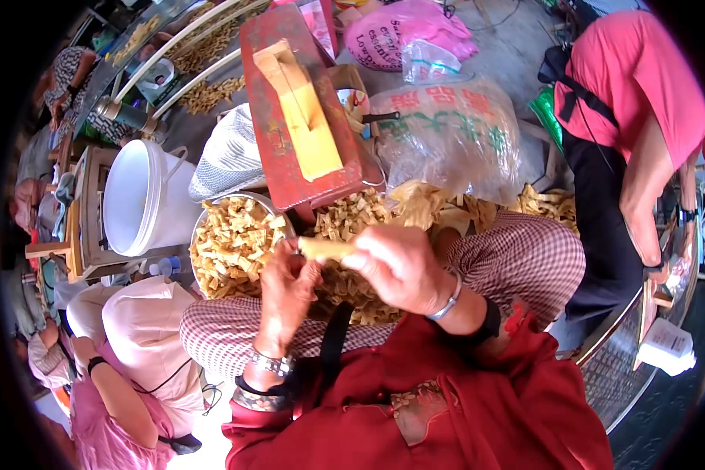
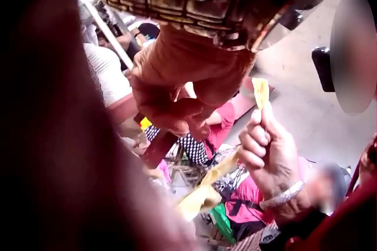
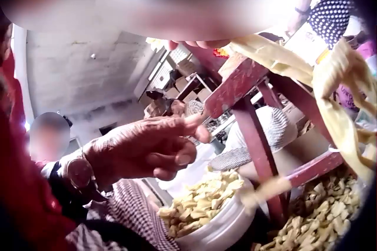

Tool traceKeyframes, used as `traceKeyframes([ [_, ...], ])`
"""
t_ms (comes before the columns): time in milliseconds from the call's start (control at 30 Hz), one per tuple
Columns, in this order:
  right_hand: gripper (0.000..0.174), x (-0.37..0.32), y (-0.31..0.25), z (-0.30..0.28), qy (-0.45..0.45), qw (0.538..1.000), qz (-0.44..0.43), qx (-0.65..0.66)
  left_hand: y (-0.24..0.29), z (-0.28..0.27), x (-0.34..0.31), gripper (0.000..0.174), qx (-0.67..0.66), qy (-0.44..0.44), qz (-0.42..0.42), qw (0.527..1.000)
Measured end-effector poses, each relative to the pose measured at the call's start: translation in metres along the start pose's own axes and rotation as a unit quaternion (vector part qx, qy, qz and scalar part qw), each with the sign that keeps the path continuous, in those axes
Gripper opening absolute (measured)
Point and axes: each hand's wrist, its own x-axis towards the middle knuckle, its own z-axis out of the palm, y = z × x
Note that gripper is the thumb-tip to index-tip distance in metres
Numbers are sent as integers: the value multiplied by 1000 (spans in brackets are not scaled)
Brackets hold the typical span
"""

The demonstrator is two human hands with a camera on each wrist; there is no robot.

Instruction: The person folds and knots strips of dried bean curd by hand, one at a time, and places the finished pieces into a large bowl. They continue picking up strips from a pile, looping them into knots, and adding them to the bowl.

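A long, soft, pale yellow strip (image 1: 325, 249) is pinched between the thumb and fingers of my right hand (image 1: 399, 270). One short end stands up above the fingertips in the left wrist view, and the rest of the strip (image 3: 344, 98) hangs down in folds in the right wrist view. My left hand (image 1: 286, 294) is close to the strip's free end. Its fingers are loosely bent, with nothing visible in them in the right wrist view. Below the hands, a white basin (image 3: 227, 224) is heaped with short yellow pieces (image 1: 235, 247), and more pieces (image 3: 321, 215) lie beside it.
A red wooden bench (image 1: 257, 47) in front bears a yellow slab (image 1: 313, 137). To its left stands a white bucket (image 1: 145, 196); to its right lies a clear plastic bag (image 1: 454, 141). People sit close at left and right, one wearing a pink top (image 1: 642, 86).
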Motion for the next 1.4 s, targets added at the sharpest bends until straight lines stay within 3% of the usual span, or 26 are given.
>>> traceKeyframes([
  [33,24,-9,-2,5,-9,1000,-11,-5,-8,10,-5,25,-48,-13,46,998],
  [67,19,-16,-2,11,-7,999,-30,11,-10,17,-11,23,-44,-54,-35,997],
  [133,17,-23,-8,20,26,995,-81,41,-57,37,4,27,100,-93,235,962],
  [167,16,-33,-9,24,10,997,-73,26,-66,48,8,32,-108,-131,123,978],
  [200,17,-39,-9,26,0,997,-72,24,-53,54,11,38,17,-134,179,975],
  [233,17,-44,-9,27,-10,997,-70,22,-57,64,18,42,-48,-160,108,980],
  [333,18,-54,-15,24,-35,997,-67,-1,-61,100,17,57,-258,-219,24,941],
  [400,20,-57,-15,28,-20,997,-76,-1,-56,110,12,62,-288,-235,36,928],
  [433,20,-58,-15,28,-24,997,-79,-8,-51,113,8,61,-296,-209,-1,932],
  [533,20,-61,-14,31,-40,996,-84,9,-25,111,1,53,-194,-189,-32,962],
  [633,19,-62,-18,34,-31,995,-91,13,-19,108,15,49,-177,-277,-113,937],
  [800,19,-59,-14,31,15,997,-74,13,-39,120,22,28,-185,-262,-100,942],
  [933,19,-47,-9,8,34,998,-25,40,-39,120,23,28,-122,-268,-40,955],
  [967,16,-40,-7,-4,76,996,-26,45,-31,118,21,28,-96,-274,-24,957],
  [1000,16,-35,-8,-19,108,990,51,68,-24,115,19,29,-71,-278,-9,958],
  [1033,19,-26,-1,-20,210,960,70,173,-19,113,17,29,-46,-282,6,958],
  [1067,21,-25,1,-37,207,941,139,228,-17,111,17,30,-21,-286,22,958],
  [1133,28,-22,10,-50,221,920,179,269,-14,119,18,29,-23,-281,15,959],
  [1333,27,-21,17,-55,222,915,172,289,-14,123,18,33,84,-234,34,968],
  [1400,27,-18,15,-63,246,881,215,343,-17,122,19,35,111,-215,87,966],
])
